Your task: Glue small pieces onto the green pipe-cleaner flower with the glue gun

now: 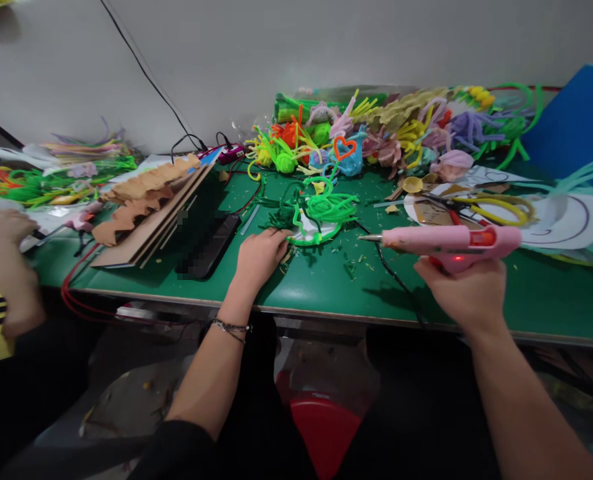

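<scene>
My right hand (469, 293) is wrapped round the handle of a pink hot glue gun (426, 238), whose metal nozzle points left above the table. A small red light glows on its side. My left hand (261, 260) rests on the table with its fingers closed at the left edge of a white flat piece (306, 230) rimmed with bright green pipe cleaner. Curled green pipe cleaners (334, 205) and a dark green tuft (281, 217) lie over and beside this piece. My left fingertips are partly hidden.
Pipe cleaner bundles (356, 140) line the back wall. A dark phone (209, 247) and leaning cardboard sheets (156, 213) lie left. Yellow-handled scissors (501, 208) lie right. A black cord (389, 267) crosses the green table (316, 287). A co-worker's hand (6, 227) is far left.
</scene>
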The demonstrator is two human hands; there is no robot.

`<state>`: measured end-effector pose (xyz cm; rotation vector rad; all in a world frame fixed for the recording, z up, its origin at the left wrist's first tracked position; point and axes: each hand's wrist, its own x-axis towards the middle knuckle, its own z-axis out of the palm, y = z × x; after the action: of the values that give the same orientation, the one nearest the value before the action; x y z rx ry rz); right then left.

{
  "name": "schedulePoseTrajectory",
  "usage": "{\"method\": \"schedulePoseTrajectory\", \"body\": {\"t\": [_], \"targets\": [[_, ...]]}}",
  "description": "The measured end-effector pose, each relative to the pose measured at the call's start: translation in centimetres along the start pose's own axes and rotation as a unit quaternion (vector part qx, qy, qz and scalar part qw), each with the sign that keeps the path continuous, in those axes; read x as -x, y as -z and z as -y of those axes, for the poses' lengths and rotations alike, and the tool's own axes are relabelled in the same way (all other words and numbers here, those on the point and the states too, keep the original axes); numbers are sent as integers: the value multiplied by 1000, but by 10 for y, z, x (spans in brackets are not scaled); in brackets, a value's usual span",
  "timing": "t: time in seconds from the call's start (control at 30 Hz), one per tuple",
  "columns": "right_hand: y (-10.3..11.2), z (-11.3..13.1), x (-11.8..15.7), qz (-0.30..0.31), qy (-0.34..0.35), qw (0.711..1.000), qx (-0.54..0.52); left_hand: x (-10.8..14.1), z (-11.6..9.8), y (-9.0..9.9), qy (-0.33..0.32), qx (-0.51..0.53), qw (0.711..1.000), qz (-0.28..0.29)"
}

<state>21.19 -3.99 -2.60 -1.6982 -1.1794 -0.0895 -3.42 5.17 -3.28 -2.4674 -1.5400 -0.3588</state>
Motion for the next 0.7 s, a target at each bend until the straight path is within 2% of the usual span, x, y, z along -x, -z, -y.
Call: {"method": "schedulePoseTrajectory", "body": {"t": [0.1,0.27,0.33,0.43,0.6,0.7], "targets": [[0,0,0,-3,-10,1000,7,2,1,2,-1,24,999,-40],[1,1,-2,-13,-24,1000,10,11,6,14,-5,116,983,-144],[2,2,-2,-16,-34,999,11,15,8,19,5,130,979,-159],[3,5,-3,-22,-70,997,4,19,8,24,14,124,982,-144],[5,8,-6,-50,-137,989,-22,21,3,21,-18,129,989,-64],[6,9,-8,-53,-153,986,-44,22,-7,19,-29,155,987,-29]]}}
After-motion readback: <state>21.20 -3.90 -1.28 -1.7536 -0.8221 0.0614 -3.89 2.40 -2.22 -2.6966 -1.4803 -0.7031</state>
